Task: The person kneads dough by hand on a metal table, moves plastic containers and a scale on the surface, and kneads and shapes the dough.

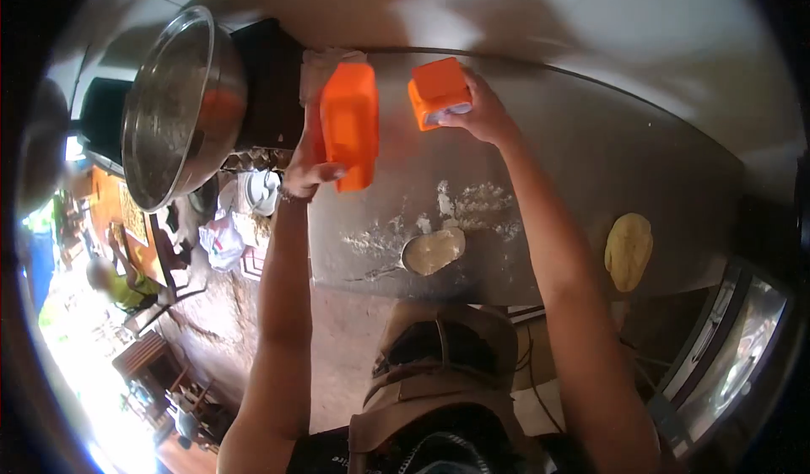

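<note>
My left hand point(312, 170) is closed round the side of a long orange plastic container point(353, 128), held up over the left part of the grey metal table point(405, 170). In my right hand point(488, 113) is a smaller, boxy orange container point(437, 86), tilted, with something whitish at its lower edge. The two containers are apart. Below them, white flour point(481, 202) is scattered on the table. Near the front edge lies a pale oblong floury thing point(434, 251) with a dark rim, perhaps a filled scoop. A yellowish lump of dough point(629, 252) rests at the right.
A large shiny metal bowl point(224, 128) stands at the left beside a black box point(266, 86). A wall point(591, 18) runs behind the table. At far left, a person in a yellow-green top point(135, 288) sits near a wooden table. A glass-fronted frame point(717, 356) is at lower right.
</note>
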Motion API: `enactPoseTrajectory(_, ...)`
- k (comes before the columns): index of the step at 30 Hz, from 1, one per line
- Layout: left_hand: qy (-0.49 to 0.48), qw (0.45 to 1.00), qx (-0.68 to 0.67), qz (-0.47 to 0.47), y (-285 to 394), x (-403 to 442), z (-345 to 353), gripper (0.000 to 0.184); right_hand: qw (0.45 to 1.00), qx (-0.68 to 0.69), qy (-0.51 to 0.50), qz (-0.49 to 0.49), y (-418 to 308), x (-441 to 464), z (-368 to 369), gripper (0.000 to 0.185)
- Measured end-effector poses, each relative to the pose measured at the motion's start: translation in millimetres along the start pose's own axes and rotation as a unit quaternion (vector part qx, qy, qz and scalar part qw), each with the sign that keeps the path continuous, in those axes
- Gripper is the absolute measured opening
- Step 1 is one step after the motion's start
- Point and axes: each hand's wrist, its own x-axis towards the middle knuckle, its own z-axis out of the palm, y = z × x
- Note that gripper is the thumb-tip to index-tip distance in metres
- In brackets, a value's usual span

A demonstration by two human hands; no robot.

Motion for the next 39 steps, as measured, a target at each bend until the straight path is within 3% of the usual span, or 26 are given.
enactPoseTrajectory(1, -0.039, 0.994, 0.094, 0.036, 12.8, 19.5, 7.4, 0.137, 1.000, 0.002, 0.008, 0.001, 1.8, 0.8, 6.5, 0.088)
enactPoseTrajectory(3, -0.062, 0.930, 0.328, 0.152, 22.6, 52.4, 10.3, 0.143, 0.981, -0.178, 0.073, -0.022, 12.9, 0.6, 17.3, 0.098)
enactPoseTrajectory(4, -0.071, 0.930, 0.329, 0.151, 27.6, 63.0, 14.5, 0.143, 0.981, -0.177, 0.081, -0.019, 17.9, 1.0, 22.6, 0.098)
enactPoseTrajectory(6, -0.039, 0.787, 0.588, 0.181, 42.9, 84.4, 30.6, 0.147, 0.980, -0.180, 0.087, -0.020, 18.4, 4.2, 31.6, 0.105)
enactPoseTrajectory(7, -0.042, 0.748, 0.643, 0.162, 48.9, 96.5, 39.6, 0.146, 0.984, -0.150, 0.088, -0.028, 13.8, 3.3, 32.3, 0.097)
enactPoseTrajectory(10, -0.092, 0.755, 0.634, 0.139, 59.3, 122.4, 64.9, 0.138, 0.975, -0.180, 0.128, -0.036, 7.5, -4.1, 39.6, 0.084)
enactPoseTrajectory(11, -0.100, 0.753, 0.634, 0.141, 54.1, 133.1, 64.1, 0.138, 0.987, -0.134, 0.084, -0.042, 19.2, 0.9, 37.3, 0.071)
enactPoseTrajectory(14, -0.139, 0.711, 0.666, 0.179, 42.9, 151.9, 56.7, 0.137, 0.985, -0.131, 0.108, 0.017, -8.2, -17.7, 32.7, 0.070)
enactPoseTrajectory(17, -0.163, 0.702, 0.676, 0.154, 44.5, 155.6, 58.9, 0.138, 0.974, -0.160, 0.158, -0.002, 22.6, -22.5, 38.3, 0.067)
enactPoseTrajectory(19, -0.147, 0.655, 0.723, 0.163, 43.7, 152.5, 58.4, 0.144, 0.971, -0.179, 0.156, -0.003, 33.5, -26.5, 37.5, 0.067)
enactPoseTrajectory(25, -0.122, 0.662, 0.738, 0.052, 48.6, 142.8, 61.2, 0.150, 0.963, -0.211, 0.167, 0.011, 39.4, -26.5, 41.6, 0.065)
enactPoseTrajectory(30, -0.107, 0.645, 0.752, 0.088, 44.7, 139.3, 56.4, 0.151, 0.953, -0.217, 0.210, 0.004, 30.6, -23.4, 53.3, 0.058)
enactPoseTrajectory(32, -0.096, 0.632, 0.761, 0.109, 53.7, 133.9, 60.8, 0.153, 0.942, -0.232, 0.232, 0.072, 21.4, -19.5, 58.0, 0.058)
enactPoseTrajectory(34, -0.081, 0.693, 0.698, 0.163, 69.2, 123.9, 69.1, 0.143, 0.935, -0.249, 0.241, 0.078, 29.2, -7.3, 62.9, 0.058)
enactPoseTrajectory(35, -0.080, 0.693, 0.698, 0.162, 78.6, 113.6, 76.6, 0.143, 0.928, -0.264, 0.248, 0.083, 32.5, -4.1, 65.5, 0.058)
enactPoseTrajectory(37, -0.164, 0.755, 0.625, 0.111, 101.2, 84.3, 103.7, 0.124, 0.925, -0.282, 0.232, 0.102, 25.1, -0.6, 65.5, 0.061)
enactPoseTrajectory(39, -0.247, 0.756, 0.591, 0.136, 127.1, 43.3, 143.7, 0.105, 0.920, -0.305, 0.215, 0.121, 25.2, -1.2, 61.1, 0.064)
